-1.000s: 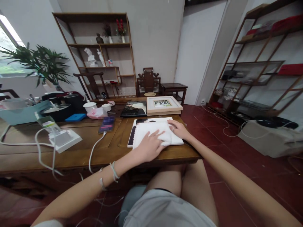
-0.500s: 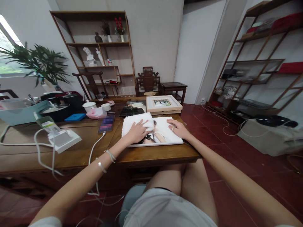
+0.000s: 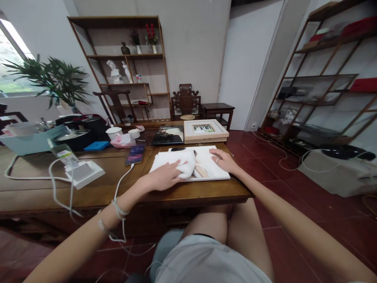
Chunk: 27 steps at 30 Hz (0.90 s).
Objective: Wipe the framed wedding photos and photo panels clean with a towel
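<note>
A flat white-bordered photo print point(image 3: 209, 167) lies on the wooden table point(image 3: 123, 184) in front of me. My left hand point(image 3: 163, 176) presses a white cloth point(image 3: 179, 163) onto the print's left half, fingers closed over the cloth. My right hand point(image 3: 221, 159) rests flat on the print's right edge, fingers stretched out, a ring on one finger. Part of the picture shows between the cloth and my right hand.
Behind the print stand a wooden picture frame point(image 3: 205, 130) and a dark photo print point(image 3: 169, 135). A phone point(image 3: 135, 154) with a white cable, a white charger box point(image 3: 84, 171), cups and a blue tray point(image 3: 28, 139) sit to the left. Shelves line both walls.
My left hand slid the cloth from the print's lower right up to its far left, then back toward me and the middle. My right hand stayed on the right edge.
</note>
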Motion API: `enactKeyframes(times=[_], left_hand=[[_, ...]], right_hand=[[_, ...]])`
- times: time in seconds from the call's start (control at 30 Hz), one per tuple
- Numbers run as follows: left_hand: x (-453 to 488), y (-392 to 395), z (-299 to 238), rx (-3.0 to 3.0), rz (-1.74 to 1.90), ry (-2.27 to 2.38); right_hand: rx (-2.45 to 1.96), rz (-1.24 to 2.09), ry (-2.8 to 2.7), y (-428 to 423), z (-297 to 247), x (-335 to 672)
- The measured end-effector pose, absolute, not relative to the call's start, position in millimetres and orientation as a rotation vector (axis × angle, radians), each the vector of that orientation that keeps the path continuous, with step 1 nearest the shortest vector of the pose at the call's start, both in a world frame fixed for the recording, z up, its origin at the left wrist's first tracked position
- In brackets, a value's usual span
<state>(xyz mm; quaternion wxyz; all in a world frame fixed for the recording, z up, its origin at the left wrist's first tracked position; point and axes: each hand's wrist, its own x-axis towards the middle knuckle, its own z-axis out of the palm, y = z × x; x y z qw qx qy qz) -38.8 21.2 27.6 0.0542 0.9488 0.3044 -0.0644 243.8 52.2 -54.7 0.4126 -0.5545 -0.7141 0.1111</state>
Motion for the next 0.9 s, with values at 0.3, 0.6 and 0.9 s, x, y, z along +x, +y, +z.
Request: enactKeyframes(times=[0.3,0.6,0.9], left_hand=[[-33,119,9,2.88,-0.022,1.089],[-26,14,5,3.073,0.044,1.073],[-19,-26,12,3.07,0.029,0.916]], right_hand=[[-1.383,0.285,-1.766,53,-55,243],[-1.403,0.302,-1.775,50,-52,242],[-1.383,0.295,-1.796,53,-55,243]])
